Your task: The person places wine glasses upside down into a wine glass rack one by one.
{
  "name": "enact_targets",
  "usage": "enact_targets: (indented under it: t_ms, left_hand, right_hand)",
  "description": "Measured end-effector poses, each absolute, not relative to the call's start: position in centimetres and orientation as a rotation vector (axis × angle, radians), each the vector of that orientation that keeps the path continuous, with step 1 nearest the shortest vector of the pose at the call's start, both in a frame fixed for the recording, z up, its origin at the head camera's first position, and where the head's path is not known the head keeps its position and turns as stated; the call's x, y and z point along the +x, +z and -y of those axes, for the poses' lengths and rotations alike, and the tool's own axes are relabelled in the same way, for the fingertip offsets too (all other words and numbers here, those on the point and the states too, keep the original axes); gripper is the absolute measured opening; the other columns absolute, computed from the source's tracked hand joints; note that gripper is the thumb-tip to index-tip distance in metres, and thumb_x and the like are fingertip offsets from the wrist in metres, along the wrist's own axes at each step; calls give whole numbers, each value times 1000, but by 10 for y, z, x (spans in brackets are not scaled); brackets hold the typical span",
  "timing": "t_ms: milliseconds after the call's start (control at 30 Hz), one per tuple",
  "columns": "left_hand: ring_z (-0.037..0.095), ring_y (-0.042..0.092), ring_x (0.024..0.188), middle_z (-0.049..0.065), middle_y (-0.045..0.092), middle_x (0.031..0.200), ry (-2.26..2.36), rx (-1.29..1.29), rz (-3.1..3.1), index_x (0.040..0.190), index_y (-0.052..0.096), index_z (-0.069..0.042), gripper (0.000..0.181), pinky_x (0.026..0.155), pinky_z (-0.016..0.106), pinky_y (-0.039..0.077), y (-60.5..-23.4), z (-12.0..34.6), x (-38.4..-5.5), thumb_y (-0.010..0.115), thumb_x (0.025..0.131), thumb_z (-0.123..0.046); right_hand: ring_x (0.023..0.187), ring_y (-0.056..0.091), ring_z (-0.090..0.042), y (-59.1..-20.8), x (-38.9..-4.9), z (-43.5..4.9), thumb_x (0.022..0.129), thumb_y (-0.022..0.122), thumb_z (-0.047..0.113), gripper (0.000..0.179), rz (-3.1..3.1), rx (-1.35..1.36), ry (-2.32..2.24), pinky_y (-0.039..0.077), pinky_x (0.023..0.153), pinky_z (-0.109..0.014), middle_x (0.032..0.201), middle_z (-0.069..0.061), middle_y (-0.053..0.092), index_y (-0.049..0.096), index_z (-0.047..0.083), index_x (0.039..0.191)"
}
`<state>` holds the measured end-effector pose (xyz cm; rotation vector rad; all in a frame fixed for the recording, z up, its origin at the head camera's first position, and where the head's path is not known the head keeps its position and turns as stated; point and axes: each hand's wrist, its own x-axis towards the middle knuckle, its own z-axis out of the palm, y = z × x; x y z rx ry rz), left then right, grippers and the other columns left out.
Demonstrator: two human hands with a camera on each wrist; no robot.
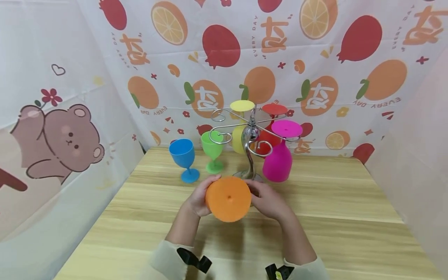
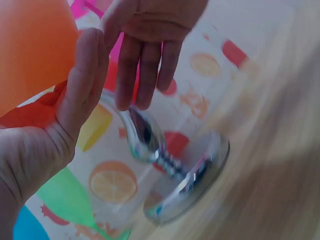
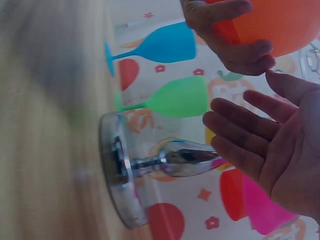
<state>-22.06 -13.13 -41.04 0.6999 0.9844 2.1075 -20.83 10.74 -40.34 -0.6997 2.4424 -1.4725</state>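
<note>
My left hand (image 1: 200,197) grips an orange goblet (image 1: 229,199) in front of the metal rack; its round base faces up toward the head camera, so the goblet is upside down. In the left wrist view its orange bowl (image 2: 35,50) lies against the fingers. My right hand (image 1: 270,199) is just right of the goblet, and in the right wrist view its fingers (image 3: 237,122) extend loosely, holding nothing. The thumb is close to the left fingertips; whether they touch I cannot tell. Behind both hands stands the silver goblet rack (image 1: 249,134) with curled wire arms.
Upside down on the rack hang yellow (image 1: 242,105), red (image 1: 274,109) and magenta (image 1: 278,163) goblets. Left of it, blue (image 1: 182,153) and green (image 1: 212,149) goblets stand upright on the wooden table (image 1: 336,217). A fruit-print cloth (image 1: 287,77) rises behind.
</note>
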Motion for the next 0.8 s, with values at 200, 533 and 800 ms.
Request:
enact_targets:
  t_ms: [200, 533, 800]
  left_hand:
    - [29, 68, 104, 14, 59, 128, 2119, 870, -686, 142, 45, -14, 67, 81, 49, 58, -411, 116, -219, -3, 105, -42]
    - [21, 59, 105, 6, 59, 119, 2290, 611, -882, 139, 45, -21, 53, 83, 33, 57, -386, 96, -204, 37, 100, -56]
    - [18, 60, 101, 6, 59, 116, 2261, 625, -841, 130, 46, -18, 54, 73, 26, 57, -391, 79, -197, 51, 93, -57]
  right_hand:
    - [120, 60, -25, -387, -200, -114, 98, 61, 23, 46, -2212, -804, -1750, 54, 93, -32, 134, -5, 59, 50, 20, 142]
    - [115, 55, -25, -373, -190, -110, 85, 76, 13, 73, -2140, -1031, -1905, 54, 94, -37, 134, -1, 55, 41, 26, 148]
    - [120, 55, -25, -371, -185, -104, 81, 81, 18, 78, -2192, -1024, -1968, 52, 97, -38, 135, 0, 54, 41, 26, 147]
